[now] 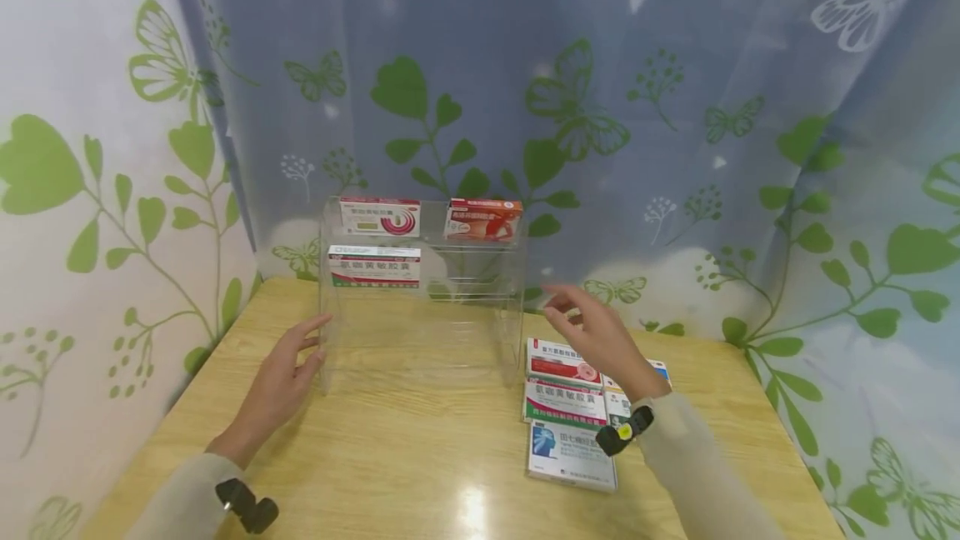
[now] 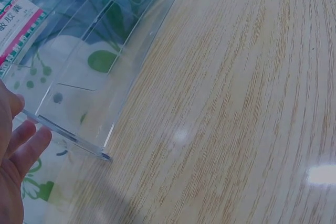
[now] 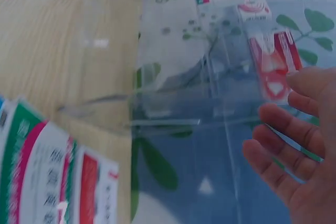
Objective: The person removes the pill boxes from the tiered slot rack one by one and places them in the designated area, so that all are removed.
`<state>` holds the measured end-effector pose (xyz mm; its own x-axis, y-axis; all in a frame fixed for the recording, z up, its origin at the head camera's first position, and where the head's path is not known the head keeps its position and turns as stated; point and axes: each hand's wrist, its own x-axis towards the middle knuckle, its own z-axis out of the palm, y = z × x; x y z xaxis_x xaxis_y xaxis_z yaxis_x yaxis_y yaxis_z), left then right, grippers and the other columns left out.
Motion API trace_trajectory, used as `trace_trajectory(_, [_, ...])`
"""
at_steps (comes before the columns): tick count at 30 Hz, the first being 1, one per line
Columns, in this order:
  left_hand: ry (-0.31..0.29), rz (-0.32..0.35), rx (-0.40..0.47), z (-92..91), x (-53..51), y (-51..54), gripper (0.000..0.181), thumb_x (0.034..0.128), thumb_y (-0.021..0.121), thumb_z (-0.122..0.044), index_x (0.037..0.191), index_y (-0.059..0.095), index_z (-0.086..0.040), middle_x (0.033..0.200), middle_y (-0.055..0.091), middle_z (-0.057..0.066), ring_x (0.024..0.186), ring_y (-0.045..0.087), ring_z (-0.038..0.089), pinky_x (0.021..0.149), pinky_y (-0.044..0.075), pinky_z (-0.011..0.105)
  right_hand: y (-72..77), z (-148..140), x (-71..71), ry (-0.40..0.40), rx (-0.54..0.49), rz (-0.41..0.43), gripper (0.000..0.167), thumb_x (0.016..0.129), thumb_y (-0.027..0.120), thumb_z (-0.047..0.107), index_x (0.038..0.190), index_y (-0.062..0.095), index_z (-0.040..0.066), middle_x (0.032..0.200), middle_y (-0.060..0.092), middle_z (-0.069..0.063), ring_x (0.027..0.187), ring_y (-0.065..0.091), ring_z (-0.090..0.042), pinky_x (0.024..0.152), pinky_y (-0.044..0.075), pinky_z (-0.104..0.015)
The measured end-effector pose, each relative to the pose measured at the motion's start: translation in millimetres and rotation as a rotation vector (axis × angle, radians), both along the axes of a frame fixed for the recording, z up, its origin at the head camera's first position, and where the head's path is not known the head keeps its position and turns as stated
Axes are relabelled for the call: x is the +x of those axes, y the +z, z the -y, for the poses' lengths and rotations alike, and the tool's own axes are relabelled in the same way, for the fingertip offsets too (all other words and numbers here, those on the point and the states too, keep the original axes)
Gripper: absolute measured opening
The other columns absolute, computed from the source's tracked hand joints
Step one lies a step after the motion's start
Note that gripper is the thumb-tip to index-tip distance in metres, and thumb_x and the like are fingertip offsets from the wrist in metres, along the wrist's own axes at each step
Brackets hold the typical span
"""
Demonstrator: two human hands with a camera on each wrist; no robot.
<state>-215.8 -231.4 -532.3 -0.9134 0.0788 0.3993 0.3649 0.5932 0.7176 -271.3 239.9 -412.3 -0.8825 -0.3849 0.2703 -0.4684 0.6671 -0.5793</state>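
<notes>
A clear tiered stand (image 1: 420, 340) is on the wooden table. Its top tier bears a white-and-red box (image 1: 379, 217) at left and a red-orange box (image 1: 482, 220) at right; a white, green and red box (image 1: 374, 267) sits on the tier below, at left. My left hand (image 1: 279, 373) touches the stand's left side, its fingers at the clear edge (image 2: 73, 136). To the right of the stand my right hand (image 1: 592, 336) hovers empty, fingers loosely bent; in the right wrist view the hand (image 3: 299, 140) appears beside the red box (image 3: 275, 64).
Right of the stand, several medicine boxes lie on the table (image 1: 420, 473), among them a red-and-white one (image 1: 555, 362), a green-and-white one (image 1: 562, 403) and a white-and-blue one (image 1: 570, 458). A patterned curtain (image 1: 480, 65) hangs behind and at the sides.
</notes>
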Motion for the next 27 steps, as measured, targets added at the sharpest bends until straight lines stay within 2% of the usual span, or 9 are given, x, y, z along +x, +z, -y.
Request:
trace_trajectory(4, [-0.005,-0.007,-0.006,-0.8,-0.9,-0.8,0.056,0.1112,0.056,0.001,0.165,0.043,-0.009,0.161,0.045,0.031,0.132,0.062,0.054,0.094,0.064,0.067,18.0,28.3,-12.4,0.06,-0.011,-0.037,0.044,0.113,0.064,0.027,0.153,0.061,0.01,0.133,0.073,-0.011,0.121,0.07,-0.029,0.1,0.064,-0.051])
trace_trajectory(8, [-0.005,-0.013,-0.006,-1.0,-0.9,-1.7,0.056,0.1113,0.056,0.001,0.165,0.043,-0.01,0.16,0.046,0.031,0.131,0.062,0.055,0.093,0.064,0.067,35.0,53.3,-25.1,0.092,-0.014,-0.06,0.041,0.112,0.065,0.027,0.15,0.064,0.01,0.137,0.071,-0.01,0.124,0.07,-0.029,0.104,0.063,-0.05])
trace_trajectory(14, [0.002,-0.013,-0.014,-0.1,-1.4,-2.3,0.056,0.1113,0.056,0.001,0.165,0.044,-0.011,0.159,0.047,0.03,0.131,0.063,0.054,0.094,0.064,0.065,52.7,95.6,-41.1,0.152,-0.041,-0.076,0.04,0.111,0.067,0.025,0.148,0.065,0.01,0.146,0.068,-0.013,0.13,0.068,-0.03,0.111,0.06,-0.05])
trace_trajectory(20, [0.005,-0.008,-0.014,-0.4,-0.8,-2.9,0.057,0.111,0.056,0.001,0.165,0.043,-0.011,0.159,0.048,0.03,0.131,0.063,0.054,0.094,0.064,0.066,56.4,141.0,-49.3,0.201,-0.001,-0.077,0.042,0.113,0.064,0.026,0.15,0.063,0.008,0.148,0.065,-0.012,0.138,0.062,-0.03,0.116,0.057,-0.048])
trace_trajectory(27, [0.014,-0.018,-0.025,-1.0,-0.3,-2.5,0.056,0.1108,0.057,0.001,0.165,0.044,-0.009,0.158,0.048,0.03,0.129,0.064,0.053,0.093,0.064,0.065,44.2,178.7,-57.6,0.224,0.03,-0.02,0.041,0.114,0.062,0.029,0.152,0.062,0.015,0.157,0.058,-0.009,0.15,0.052,-0.029,0.127,0.045,-0.053])
